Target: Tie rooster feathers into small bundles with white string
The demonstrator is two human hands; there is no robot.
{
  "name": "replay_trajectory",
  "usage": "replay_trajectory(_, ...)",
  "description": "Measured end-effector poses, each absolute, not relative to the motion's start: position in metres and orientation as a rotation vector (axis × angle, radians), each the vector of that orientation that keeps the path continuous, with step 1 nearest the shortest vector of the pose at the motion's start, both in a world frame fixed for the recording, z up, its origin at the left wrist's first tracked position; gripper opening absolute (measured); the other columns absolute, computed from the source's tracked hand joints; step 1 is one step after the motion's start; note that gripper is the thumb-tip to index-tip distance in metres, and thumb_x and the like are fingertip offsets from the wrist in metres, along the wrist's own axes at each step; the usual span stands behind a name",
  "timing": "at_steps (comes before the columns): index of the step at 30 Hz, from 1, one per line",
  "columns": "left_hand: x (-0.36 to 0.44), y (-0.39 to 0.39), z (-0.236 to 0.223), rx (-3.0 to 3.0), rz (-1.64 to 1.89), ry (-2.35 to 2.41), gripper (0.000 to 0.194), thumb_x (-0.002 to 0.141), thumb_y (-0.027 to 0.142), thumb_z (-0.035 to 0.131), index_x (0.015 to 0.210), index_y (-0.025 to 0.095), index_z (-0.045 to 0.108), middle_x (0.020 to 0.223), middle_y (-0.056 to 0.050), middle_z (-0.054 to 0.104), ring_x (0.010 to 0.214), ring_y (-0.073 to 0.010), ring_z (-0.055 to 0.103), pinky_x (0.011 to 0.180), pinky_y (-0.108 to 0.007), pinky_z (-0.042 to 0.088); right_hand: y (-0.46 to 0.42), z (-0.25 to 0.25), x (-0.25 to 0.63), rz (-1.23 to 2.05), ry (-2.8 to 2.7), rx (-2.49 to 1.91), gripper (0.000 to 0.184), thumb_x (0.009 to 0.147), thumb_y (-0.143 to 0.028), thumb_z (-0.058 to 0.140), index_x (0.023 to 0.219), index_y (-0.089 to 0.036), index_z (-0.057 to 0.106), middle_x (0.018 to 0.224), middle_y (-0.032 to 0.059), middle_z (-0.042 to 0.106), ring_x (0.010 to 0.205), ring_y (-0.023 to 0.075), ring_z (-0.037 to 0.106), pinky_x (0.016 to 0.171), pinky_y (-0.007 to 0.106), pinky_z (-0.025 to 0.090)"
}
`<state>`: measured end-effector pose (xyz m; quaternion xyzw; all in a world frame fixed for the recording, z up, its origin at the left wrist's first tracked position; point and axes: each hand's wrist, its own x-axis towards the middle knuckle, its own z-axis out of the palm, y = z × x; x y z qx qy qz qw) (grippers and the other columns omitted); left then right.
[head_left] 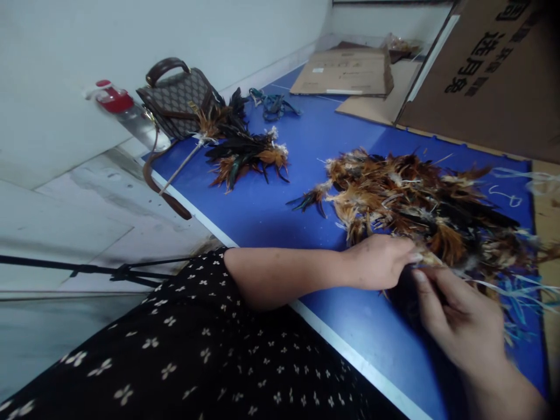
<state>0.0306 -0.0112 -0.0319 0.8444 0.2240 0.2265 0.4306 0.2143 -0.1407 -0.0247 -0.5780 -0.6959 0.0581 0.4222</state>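
A big heap of brown, orange and black feathers (420,204) lies on the blue table (271,204). My left hand (378,259) rests at the heap's near edge, fingers pinched on a small tuft of feathers. My right hand (459,321) comes in from the lower right and meets it, thumb and fingers closed on the same tuft. A smaller feather bundle (245,154) on a thin white stick lies farther left. White and blue strings (516,289) trail from the heap by my right hand.
A patterned handbag (177,102) with a brown strap and a red-capped bottle (125,114) sit at the table's far left corner. Teal cord (273,105) lies behind the bundle. Flat cardboard (345,71) and a large carton (490,76) fill the back right.
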Motion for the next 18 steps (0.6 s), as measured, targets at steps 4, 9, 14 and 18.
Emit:
replay_trajectory(4, 0.027, -0.001, -0.027, 2.224, 0.313, 0.304, 0.014, 0.102, 0.009, 0.074, 0.099, 0.022, 0.077, 0.105, -0.008, 0.083, 0.103, -0.0248, 0.077, 0.100, -0.040, 0.063, -0.142, -0.023, 0.223, 0.068, -1.767, -1.449, 0.022, 0.108, -0.040, 0.079, 0.091, -0.027, 0.082, 0.076, 0.0010, 0.079, 0.058, 0.0158, 0.071, 0.058, 0.026, 0.053)
replay_trajectory(9, 0.028, -0.001, -0.020, 1.571, 0.378, 0.102, 0.020, 0.105, 0.027, 0.090, 0.093, 0.020, 0.076, 0.092, -0.001, 0.076, 0.087, -0.0149, 0.070, 0.088, -0.031, 0.060, -0.145, -0.023, 0.223, 0.355, -1.454, -1.540, 0.038, 0.109, -0.062, 0.083, 0.093, -0.028, 0.086, 0.077, 0.0018, 0.078, 0.062, 0.0163, 0.068, 0.061, 0.025, 0.055)
replay_trajectory(14, 0.035, -0.034, -0.018, 1.072, 0.489, 0.357, 0.039, 0.108, 0.052, 0.087, 0.101, 0.019, 0.068, 0.075, 0.008, 0.058, 0.061, -0.0067, 0.047, 0.061, -0.024, 0.040, -0.146, -0.036, 0.203, 0.372, -1.139, -1.531, 0.037, 0.105, -0.063, 0.090, 0.110, -0.027, 0.091, 0.093, 0.0059, 0.085, 0.078, 0.0187, 0.079, 0.076, 0.027, 0.065)
replay_trajectory(18, 0.033, -0.043, -0.015, 0.982, 0.478, 0.428, 0.033, 0.114, 0.049, 0.079, 0.107, 0.021, 0.063, 0.070, 0.012, 0.051, 0.054, -0.0061, 0.039, 0.053, -0.024, 0.031, -0.145, -0.040, 0.194, 0.304, -1.107, -1.540, 0.045, 0.100, -0.063, 0.094, 0.129, -0.029, 0.096, 0.114, 0.0095, 0.092, 0.095, 0.0247, 0.087, 0.091, 0.037, 0.074)
